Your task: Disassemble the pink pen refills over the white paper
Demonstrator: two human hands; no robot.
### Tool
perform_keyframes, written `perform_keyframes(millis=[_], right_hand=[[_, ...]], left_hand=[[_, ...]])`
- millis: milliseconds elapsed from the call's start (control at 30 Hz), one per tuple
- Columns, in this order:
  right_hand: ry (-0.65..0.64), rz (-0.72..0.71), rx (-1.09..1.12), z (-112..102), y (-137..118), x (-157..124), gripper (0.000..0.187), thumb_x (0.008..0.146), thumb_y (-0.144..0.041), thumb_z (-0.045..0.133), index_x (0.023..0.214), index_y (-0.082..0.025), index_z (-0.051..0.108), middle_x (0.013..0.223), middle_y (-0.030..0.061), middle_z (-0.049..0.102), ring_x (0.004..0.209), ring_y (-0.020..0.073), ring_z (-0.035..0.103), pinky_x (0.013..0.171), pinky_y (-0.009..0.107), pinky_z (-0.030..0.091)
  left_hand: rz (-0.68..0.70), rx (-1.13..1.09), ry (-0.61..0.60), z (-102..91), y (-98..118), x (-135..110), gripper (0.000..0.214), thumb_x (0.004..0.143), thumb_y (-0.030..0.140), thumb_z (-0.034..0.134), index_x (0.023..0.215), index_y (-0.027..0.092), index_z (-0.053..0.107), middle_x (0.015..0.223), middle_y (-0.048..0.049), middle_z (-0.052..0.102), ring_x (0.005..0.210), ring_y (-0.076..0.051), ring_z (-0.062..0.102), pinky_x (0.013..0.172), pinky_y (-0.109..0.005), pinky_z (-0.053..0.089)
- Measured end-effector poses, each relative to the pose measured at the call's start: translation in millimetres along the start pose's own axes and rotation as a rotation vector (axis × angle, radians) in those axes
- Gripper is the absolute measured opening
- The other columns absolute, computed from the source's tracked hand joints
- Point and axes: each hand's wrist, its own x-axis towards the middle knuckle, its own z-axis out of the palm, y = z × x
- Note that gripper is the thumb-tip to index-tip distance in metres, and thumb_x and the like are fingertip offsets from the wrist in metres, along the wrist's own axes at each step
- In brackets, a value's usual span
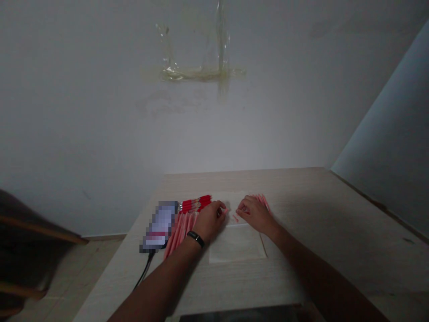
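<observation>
My left hand (212, 220), with a black band at the wrist, is closed, and a small pink piece (225, 210) shows at its fingertips. Facing it, my right hand (254, 213) is closed in a pinch; what its fingertips hold, if anything, is too small to make out. Between the hands another small pink piece (235, 218) lies on a pale, flat sheet or bag (237, 250). Red pens (196, 204) lie in a row beyond my left hand. Pink pen-like sticks (176, 235) lie left of that wrist, and more pink sticks (263, 200) are partly hidden behind my right hand.
A phone-like device (158, 226), its screen blurred out, lies at the table's left side with a black cable (145, 270). The wooden table (295, 183) meets a wall (100, 112) with tape on it. A dark object (239, 313) sits at the near edge.
</observation>
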Motion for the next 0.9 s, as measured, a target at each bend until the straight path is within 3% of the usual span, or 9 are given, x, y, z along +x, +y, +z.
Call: perform_keyframes(millis=[567, 900], right_hand=[[-0.012, 0.007, 0.026, -1.4, 0.6, 0.6, 0.012, 0.086, -0.023, 0.07, 0.077, -0.02, 0.064, 0.081, 0.0007, 0.063, 0.082, 0.0165, 0.058, 0.08, 0.031, 0.041], [0.008, 0.018, 0.012, -8.8, 4.8, 2.2, 0.011, 0.086, -0.022, 0.068, 0.076, -0.019, 0.065, 0.083, 0.0012, 0.065, 0.083, 0.0159, 0.06, 0.081, 0.03, 0.041]], left_hand=[[0.029, 0.075, -0.008, -0.7, 1.8, -4.1, 0.029, 0.093, 0.041, 0.057, 0.11, 0.019, 0.067, 0.096, -0.0086, 0.071, 0.086, -0.02, 0.066, 0.073, -0.028, 0.046], [-0.014, -0.016, 0.004, -9.5, -1.4, 0.3, 0.027, 0.087, 0.038, 0.064, 0.105, 0.018, 0.067, 0.097, -0.0082, 0.071, 0.078, -0.018, 0.064, 0.069, -0.028, 0.048]])
